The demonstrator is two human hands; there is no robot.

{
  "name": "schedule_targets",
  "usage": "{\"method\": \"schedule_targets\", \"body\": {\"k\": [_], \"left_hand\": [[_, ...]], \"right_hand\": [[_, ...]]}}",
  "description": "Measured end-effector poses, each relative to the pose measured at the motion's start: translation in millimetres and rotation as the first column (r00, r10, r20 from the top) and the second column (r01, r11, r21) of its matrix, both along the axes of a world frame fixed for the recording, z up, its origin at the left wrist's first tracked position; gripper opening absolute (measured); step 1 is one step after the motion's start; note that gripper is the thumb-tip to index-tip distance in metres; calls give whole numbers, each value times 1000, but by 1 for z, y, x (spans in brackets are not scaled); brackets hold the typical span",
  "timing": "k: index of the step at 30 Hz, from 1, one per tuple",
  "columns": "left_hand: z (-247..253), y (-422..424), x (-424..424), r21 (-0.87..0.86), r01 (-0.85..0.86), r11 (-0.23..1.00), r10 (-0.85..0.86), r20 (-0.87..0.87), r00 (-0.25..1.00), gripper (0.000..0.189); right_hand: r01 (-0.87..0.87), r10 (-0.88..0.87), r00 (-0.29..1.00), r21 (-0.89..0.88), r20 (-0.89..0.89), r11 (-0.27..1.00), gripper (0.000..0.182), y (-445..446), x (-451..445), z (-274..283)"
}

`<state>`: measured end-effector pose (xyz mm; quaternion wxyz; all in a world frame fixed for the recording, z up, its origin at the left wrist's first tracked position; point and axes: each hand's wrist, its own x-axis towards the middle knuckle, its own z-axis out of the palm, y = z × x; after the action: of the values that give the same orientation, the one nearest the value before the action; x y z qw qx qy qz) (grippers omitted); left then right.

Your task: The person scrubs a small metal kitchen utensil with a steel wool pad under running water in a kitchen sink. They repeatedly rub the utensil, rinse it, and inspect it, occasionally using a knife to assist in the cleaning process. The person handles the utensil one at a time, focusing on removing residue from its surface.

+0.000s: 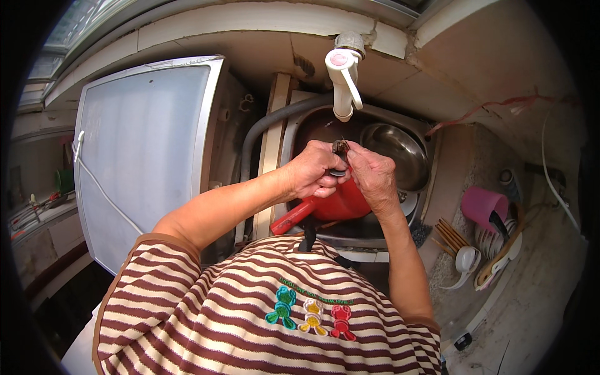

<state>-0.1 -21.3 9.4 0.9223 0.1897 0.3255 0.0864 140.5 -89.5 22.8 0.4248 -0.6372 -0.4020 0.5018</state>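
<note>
My left hand [321, 169] grips a small dark object [339, 147] over a metal sink [289, 140]; its kind cannot be told. A rounded dark grey part of it, or a second piece, shows below, between the fingers. The fingertips of my right hand [372, 176] pinch at its right side, where a thin brownish strand sticks up. Beneath both hands lies a red plastic ladle or pan [335, 204] with its handle pointing to the lower left. An oval stainless steel bowl [396, 154] rests in the sink to the right of my hands.
A white tap [344, 79] juts out above the sink's far edge. A grey hose [267, 123] curves along the left, beside a washing machine [145, 131]. To the right stand a pink cup [484, 206], wooden chopsticks [452, 236] and a white ladle [467, 260]; a pink cord crosses behind.
</note>
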Motion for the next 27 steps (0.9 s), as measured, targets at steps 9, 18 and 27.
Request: {"method": "schedule_targets", "body": {"k": [9,18,27], "left_hand": [[-8,-10,8,558,-117,822,312,-268,911,12],[-37,-14,9,764,-139,630,400,-165,901,13],[-15,-12,7,718,-43,695,341,-276,899,13]], "right_hand": [[102,-183,926,-249,-330,963,51,-5,-11,22],[-109,-82,798,277,596,955,27,-15,-29,18],[-123,9,877,206,481,971,44,-23,-17,20]]}}
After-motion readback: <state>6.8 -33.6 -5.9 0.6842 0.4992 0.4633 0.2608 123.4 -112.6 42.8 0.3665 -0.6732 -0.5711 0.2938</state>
